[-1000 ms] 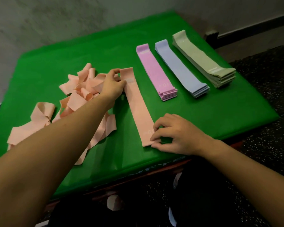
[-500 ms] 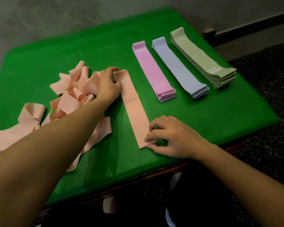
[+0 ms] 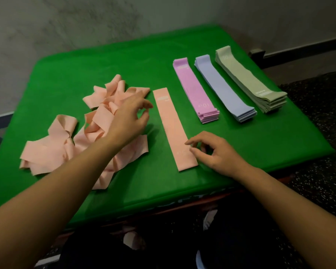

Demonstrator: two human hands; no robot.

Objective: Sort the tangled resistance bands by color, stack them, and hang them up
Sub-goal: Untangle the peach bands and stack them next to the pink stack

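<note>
One peach band [image 3: 173,127] lies flat and straight on the green table [image 3: 260,144]. To its left sits a tangled heap of peach bands [image 3: 85,136]. My left hand [image 3: 130,117] hovers between the heap and the flat band, fingers loosely curled, holding nothing. My right hand [image 3: 211,150] is beside the flat band's near end, fingertips just off it, holding nothing. Right of the flat band lie three neat stacks: pink [image 3: 196,92], lavender [image 3: 223,88] and sage green [image 3: 248,78].
The table's near edge [image 3: 163,202] runs just in front of my forearms. A grey wall [image 3: 105,22] stands behind the table. Dark speckled floor [image 3: 318,113] lies to the right.
My left hand has let go of the flat band's far end and drawn back toward the heap. My right hand has lifted its fingers off the near end.
</note>
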